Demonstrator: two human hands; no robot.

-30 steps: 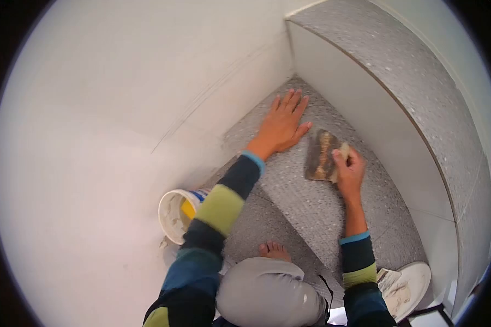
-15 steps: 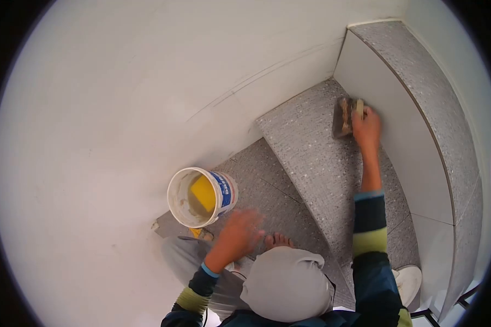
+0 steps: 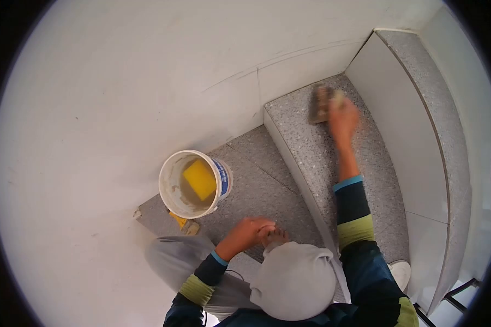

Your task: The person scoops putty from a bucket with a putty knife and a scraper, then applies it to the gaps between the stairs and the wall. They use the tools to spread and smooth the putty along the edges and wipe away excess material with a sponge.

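Observation:
My right hand grips the pale handle of a flat float, a dark rectangular plate with brown smears on its back. The float lies on the speckled grey stair tread, close to the wall and slightly blurred. Low in the middle, my left hand is closed, its fingers drawn together at the toes of a bare foot; what they hold, if anything, is hidden. Left of it stands a white bucket of murky water with a yellow sponge inside.
A brush with a yellow handle lies beside the bucket's base. The white wall runs along the left, with pencil lines above the tread. A curved white riser bounds the right side. A white shoe shows lower right.
My right hand has swept the float left across the tread, away from the riser. My left hand has moved right, from near the bucket to the toes. The view has shifted slightly.

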